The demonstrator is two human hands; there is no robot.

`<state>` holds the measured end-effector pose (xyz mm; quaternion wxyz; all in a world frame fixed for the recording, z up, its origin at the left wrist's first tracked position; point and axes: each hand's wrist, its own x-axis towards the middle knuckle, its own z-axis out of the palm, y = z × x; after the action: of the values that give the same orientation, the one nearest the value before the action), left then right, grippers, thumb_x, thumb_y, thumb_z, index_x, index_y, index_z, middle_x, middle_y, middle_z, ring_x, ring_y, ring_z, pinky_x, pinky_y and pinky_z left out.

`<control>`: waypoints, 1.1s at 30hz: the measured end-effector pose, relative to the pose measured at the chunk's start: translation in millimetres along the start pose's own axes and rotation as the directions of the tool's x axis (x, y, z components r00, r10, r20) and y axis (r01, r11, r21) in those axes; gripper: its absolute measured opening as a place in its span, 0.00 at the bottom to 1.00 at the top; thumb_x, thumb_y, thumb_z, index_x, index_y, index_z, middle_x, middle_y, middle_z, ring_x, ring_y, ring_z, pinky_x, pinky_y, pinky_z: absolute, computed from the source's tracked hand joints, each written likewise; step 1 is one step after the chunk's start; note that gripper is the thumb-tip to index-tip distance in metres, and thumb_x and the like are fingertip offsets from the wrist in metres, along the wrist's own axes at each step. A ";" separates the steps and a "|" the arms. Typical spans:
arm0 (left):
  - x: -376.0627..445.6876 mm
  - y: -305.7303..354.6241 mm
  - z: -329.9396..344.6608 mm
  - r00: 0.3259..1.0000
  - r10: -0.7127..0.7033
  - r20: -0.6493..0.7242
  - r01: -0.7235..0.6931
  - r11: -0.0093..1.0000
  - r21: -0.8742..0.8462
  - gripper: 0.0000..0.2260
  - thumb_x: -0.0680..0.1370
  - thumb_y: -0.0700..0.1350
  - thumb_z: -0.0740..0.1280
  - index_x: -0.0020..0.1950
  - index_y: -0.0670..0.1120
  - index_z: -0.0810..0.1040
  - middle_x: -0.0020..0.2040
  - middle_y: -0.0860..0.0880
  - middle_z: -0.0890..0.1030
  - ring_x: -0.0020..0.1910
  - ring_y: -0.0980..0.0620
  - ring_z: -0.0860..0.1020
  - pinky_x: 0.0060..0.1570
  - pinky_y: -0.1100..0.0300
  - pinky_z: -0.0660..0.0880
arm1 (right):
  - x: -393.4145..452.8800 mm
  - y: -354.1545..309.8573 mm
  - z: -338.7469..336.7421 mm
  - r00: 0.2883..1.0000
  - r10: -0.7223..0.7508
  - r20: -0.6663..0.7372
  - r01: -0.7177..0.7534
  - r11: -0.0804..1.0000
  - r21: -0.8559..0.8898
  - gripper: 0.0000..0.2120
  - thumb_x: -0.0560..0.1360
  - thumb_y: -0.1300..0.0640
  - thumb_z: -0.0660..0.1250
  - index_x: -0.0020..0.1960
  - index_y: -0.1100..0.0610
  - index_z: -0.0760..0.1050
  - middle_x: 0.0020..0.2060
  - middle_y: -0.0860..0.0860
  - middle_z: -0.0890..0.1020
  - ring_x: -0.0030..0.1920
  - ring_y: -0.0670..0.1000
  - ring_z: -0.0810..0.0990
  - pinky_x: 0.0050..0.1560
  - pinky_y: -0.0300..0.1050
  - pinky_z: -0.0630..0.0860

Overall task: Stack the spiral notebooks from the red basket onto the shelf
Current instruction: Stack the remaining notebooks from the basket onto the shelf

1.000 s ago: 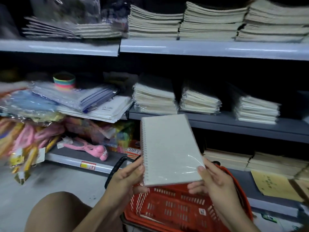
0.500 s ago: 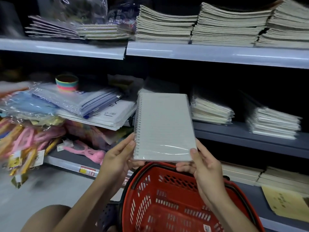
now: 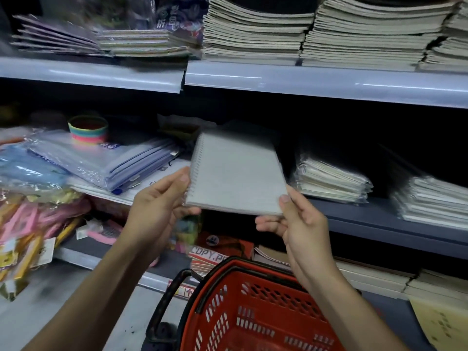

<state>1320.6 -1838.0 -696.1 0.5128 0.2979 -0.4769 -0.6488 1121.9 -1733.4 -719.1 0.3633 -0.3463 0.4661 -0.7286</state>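
Currently both hands, left hand [image 3: 162, 198] and right hand [image 3: 298, 224], grip the notebook [image 3: 235, 176] by its near corners, tilted flat toward the shelf [image 3: 379, 221] at 12 o'clock for stacking.

Left hand [image 3: 162, 198] and right hand [image 3: 298, 219] raised forward, fingers pinched closed.

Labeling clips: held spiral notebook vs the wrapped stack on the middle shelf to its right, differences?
The spiral notebook is single, gripped by the left hand and right hand, tilted; the wrapped stack is many, resting flat on the shelf. Notebook shows a grey cover; stack shows cream edges.
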 end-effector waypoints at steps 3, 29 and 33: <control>-2.8 -4.2 -0.3 0.999 0.025 -0.032 -0.025 1.000 0.006 0.11 0.79 0.39 0.65 0.60 0.45 0.81 0.54 0.40 0.85 0.34 0.52 0.83 0.27 0.65 0.77 | -2.3 4.5 -1.4 1.000 -0.003 -0.021 0.003 1.000 0.026 0.17 0.83 0.61 0.60 0.71 0.56 0.72 0.48 0.55 0.87 0.36 0.57 0.86 0.38 0.43 0.83; 85.7 -39.4 28.4 0.928 0.333 -0.166 -0.259 0.898 0.355 0.13 0.76 0.50 0.73 0.61 0.57 0.81 0.56 0.49 0.85 0.55 0.53 0.83 0.57 0.55 0.79 | 77.5 22.1 9.5 0.953 -0.118 -0.281 0.077 0.985 -0.153 0.13 0.74 0.59 0.75 0.57 0.57 0.77 0.33 0.60 0.83 0.28 0.55 0.80 0.27 0.45 0.78; 120.5 -44.9 30.9 0.864 0.480 -0.152 -0.332 0.771 0.544 0.10 0.78 0.49 0.72 0.59 0.54 0.82 0.62 0.49 0.79 0.41 0.66 0.76 0.48 0.70 0.75 | 110.1 27.1 15.7 0.921 -0.151 -0.359 0.071 0.971 -0.228 0.17 0.75 0.56 0.74 0.62 0.59 0.78 0.31 0.58 0.82 0.26 0.54 0.80 0.24 0.45 0.78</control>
<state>1240.7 -1941.9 -713.9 0.6092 0.3984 -0.6034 -0.3256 1086.1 -1842.2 -721.0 0.1871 -0.2636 0.5807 -0.7472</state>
